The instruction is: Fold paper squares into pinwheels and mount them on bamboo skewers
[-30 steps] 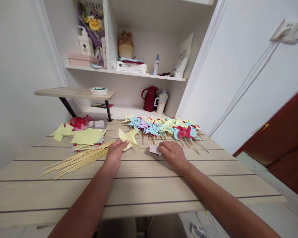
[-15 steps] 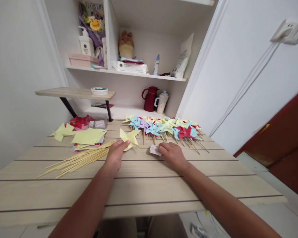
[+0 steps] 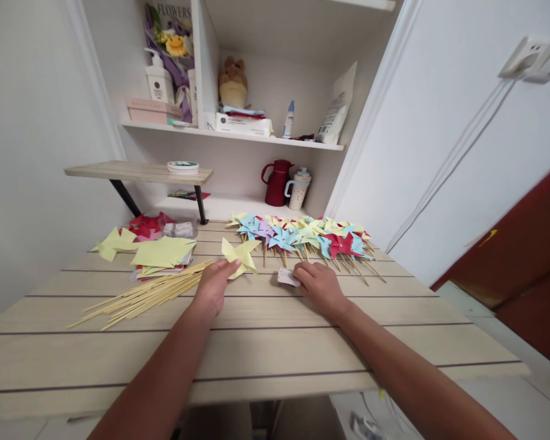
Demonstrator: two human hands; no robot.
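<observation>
A pale slatted wooden surface (image 3: pixel 275 342) sits before white shelves (image 3: pixel 238 137). The left hand (image 3: pixel 213 286) lies palm down, its fingertips closed in a narrow grip on a yellow paper pinwheel (image 3: pixel 239 255) whose points fan up and right. The right hand (image 3: pixel 318 286) is curled, its grip pinching a small white packet (image 3: pixel 286 277) flat on the surface. Wooden sticks (image 3: pixel 151 293) lie left, slanting lengthwise; finished pinwheels (image 3: pixel 302 237) are heaped behind.

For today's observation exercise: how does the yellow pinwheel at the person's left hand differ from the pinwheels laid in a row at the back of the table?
The yellow pinwheel lies alone, touched by the left hand, with no stick visible on it; the row of pinwheels overlaps in a crowd, sticks pointing toward the person. It is a single colour; the row mixes blue, red, yellow and purple. Both are folded paper of similar shape, resting on the table.
</observation>
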